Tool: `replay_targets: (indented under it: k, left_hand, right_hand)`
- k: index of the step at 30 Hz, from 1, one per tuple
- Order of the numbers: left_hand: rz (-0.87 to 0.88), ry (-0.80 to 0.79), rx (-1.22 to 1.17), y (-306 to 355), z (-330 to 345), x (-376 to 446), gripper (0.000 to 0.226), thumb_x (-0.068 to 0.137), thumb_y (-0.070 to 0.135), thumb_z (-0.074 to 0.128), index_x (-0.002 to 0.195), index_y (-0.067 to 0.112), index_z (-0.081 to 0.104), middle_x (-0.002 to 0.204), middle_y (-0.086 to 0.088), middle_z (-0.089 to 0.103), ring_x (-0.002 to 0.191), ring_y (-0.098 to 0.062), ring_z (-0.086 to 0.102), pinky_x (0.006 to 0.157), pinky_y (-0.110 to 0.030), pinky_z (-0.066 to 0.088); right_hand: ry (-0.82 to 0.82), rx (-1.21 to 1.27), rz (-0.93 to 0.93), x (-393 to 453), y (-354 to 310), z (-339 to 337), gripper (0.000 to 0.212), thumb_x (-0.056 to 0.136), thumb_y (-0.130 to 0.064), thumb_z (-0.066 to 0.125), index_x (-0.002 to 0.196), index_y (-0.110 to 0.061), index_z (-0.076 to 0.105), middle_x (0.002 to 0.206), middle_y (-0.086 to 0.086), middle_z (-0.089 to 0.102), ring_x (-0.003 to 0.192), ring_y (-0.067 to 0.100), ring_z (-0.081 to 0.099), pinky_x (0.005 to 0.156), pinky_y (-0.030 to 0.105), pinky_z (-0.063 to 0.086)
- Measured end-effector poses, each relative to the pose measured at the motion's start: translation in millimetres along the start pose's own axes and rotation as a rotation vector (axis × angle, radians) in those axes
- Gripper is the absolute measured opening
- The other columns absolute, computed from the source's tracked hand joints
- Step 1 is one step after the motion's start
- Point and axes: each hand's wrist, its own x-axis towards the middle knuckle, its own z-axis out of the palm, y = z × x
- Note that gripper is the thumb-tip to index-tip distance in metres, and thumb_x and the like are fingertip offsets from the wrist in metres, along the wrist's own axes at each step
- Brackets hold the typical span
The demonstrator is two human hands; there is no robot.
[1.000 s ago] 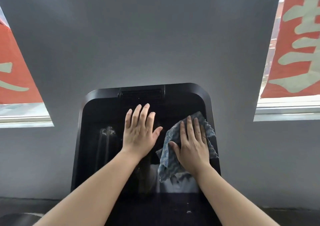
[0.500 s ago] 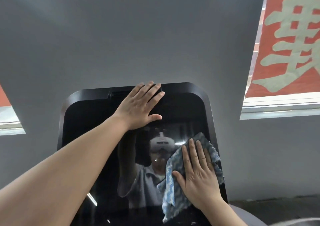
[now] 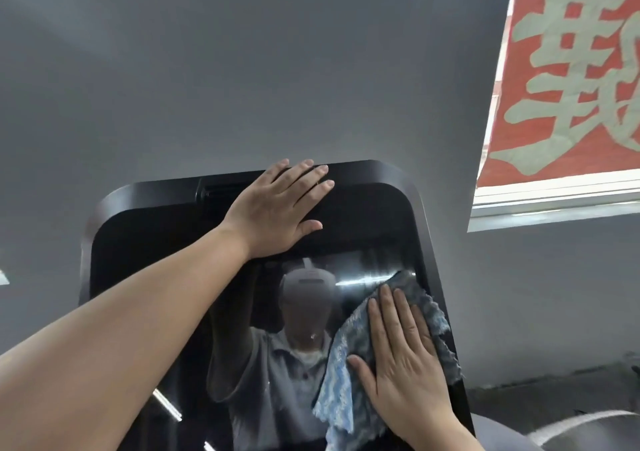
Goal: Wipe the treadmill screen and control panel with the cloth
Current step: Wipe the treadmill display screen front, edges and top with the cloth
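Observation:
The treadmill screen (image 3: 145, 263) is a glossy black panel with rounded corners that fills the lower middle of the head view and reflects a person. My left hand (image 3: 277, 208) lies flat on the screen's top edge, fingers together, holding nothing. My right hand (image 3: 401, 357) presses flat on a blue and white cloth (image 3: 341, 374) against the right side of the screen. The cloth sticks out above, left of and to the right of that hand. The panel's lower part runs out of frame.
A grey wall (image 3: 242, 69) stands behind the screen. A red banner (image 3: 571, 69) with pale characters hangs over a window at the upper right, above a white sill (image 3: 554, 201). A grey curved part of the machine (image 3: 588, 426) shows at the bottom right.
My left hand moved from the middle of the screen up to its top edge. My right hand slid the cloth down the right side. The view shifted left and closer.

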Motion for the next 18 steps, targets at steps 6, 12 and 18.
replay_targets:
  k: [6,12,18]
  left_hand:
    - [-0.021,0.028,-0.003,2.1,-1.6,-0.1,0.062,0.103,0.052,0.035,0.15,0.012,0.037,0.157,-0.012,0.036,0.141,-0.031,0.038,0.113,-0.048,0.033]
    - [-0.031,0.03,0.007,2.6,-0.5,-0.2,0.061,0.102,0.051,0.038,0.15,0.013,0.038,0.156,-0.012,0.037,0.14,-0.03,0.039,0.112,-0.048,0.034]
    - [-0.031,0.052,0.009,2.1,0.4,-1.2,0.06,0.102,0.051,0.038,0.149,0.013,0.04,0.155,-0.012,0.039,0.14,-0.03,0.04,0.113,-0.047,0.033]
  right_hand:
    - [0.016,-0.007,0.061,99.4,9.3,-13.9,0.082,0.101,-0.066,0.015,0.157,-0.006,0.019,0.166,0.013,0.008,0.154,0.028,0.005,0.122,0.045,0.008]
    - [-0.023,0.031,0.078,10.4,-2.3,-4.0,0.082,0.101,-0.064,0.027,0.156,-0.003,0.021,0.167,0.013,0.011,0.154,0.029,0.01,0.12,0.046,0.018]
    - [-0.016,0.024,0.059,47.0,7.0,-4.9,0.082,0.102,-0.065,0.022,0.157,-0.004,0.02,0.166,0.014,0.009,0.154,0.029,0.01,0.119,0.046,0.018]
